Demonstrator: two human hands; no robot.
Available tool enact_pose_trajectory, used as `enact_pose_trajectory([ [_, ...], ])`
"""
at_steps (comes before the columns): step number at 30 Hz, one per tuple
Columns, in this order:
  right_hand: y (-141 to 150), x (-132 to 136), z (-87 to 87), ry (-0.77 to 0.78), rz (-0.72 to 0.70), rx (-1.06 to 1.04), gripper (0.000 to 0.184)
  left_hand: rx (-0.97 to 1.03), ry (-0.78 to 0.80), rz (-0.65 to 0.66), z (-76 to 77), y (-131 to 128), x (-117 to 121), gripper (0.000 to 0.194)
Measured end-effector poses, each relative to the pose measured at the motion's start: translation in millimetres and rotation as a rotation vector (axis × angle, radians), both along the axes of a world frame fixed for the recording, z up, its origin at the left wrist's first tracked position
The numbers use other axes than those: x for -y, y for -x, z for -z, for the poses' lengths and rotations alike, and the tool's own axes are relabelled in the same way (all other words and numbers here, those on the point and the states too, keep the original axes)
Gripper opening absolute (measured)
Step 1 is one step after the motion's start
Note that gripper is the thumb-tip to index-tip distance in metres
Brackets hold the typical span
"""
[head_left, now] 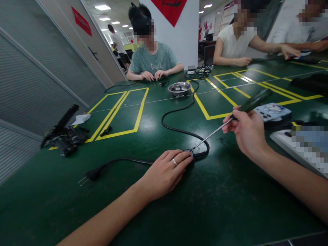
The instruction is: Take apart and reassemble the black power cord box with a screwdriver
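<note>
My left hand (pixel 166 171) lies on the green table (pixel 179 212), fingers curled over a small black part (pixel 191 153) of a black power cable (pixel 179 128) and pressing it down. My right hand (pixel 246 131) grips a screwdriver (pixel 252 100) by its dark green handle. The metal shaft slants down to the left and its tip sits at the part under my left fingers. The cable's plug (pixel 92 175) with bare prongs lies to the left, and the cable loops away toward the far side.
A steel bowl (pixel 179 88) stands mid-table. A black device (pixel 64 135) lies at the left edge, a phone (pixel 273 111) and a white object (pixel 294 143) at the right. Yellow tape lines (pixel 139 114) mark the table. Other people sit across, hands on the table.
</note>
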State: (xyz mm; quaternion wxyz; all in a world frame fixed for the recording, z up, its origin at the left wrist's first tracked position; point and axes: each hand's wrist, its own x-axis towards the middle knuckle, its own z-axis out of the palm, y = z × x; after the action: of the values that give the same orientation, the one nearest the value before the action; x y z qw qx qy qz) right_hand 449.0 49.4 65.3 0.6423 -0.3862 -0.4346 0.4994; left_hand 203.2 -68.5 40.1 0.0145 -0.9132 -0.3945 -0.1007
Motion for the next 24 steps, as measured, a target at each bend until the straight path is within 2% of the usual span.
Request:
enact_pose_trajectory([
  [9, 2.3, 6.7, 0.7, -0.111, -0.062, 0.074, 0.015, 0.035, 0.031, -0.007, 3.7, 1.4, 0.1, 0.042],
  [15, 1.9, 3.9, 2.6, -0.173, -0.019, 0.158, 0.023, 0.172, 0.114, -0.13, 7.2, 7.1, -1.6, 0.039],
  [20, 2.5, 4.4, 3.5, -0.138, -0.115, 0.005, 0.009, 0.194, 0.169, -0.18, 6.5, 8.3, -1.7, 0.042],
  [24, -0.6, 3.3, 3.8, -0.14, -0.201, -0.116, 0.025, 0.195, 0.16, -0.21, 7.2, 9.8, -2.5, 0.041],
])
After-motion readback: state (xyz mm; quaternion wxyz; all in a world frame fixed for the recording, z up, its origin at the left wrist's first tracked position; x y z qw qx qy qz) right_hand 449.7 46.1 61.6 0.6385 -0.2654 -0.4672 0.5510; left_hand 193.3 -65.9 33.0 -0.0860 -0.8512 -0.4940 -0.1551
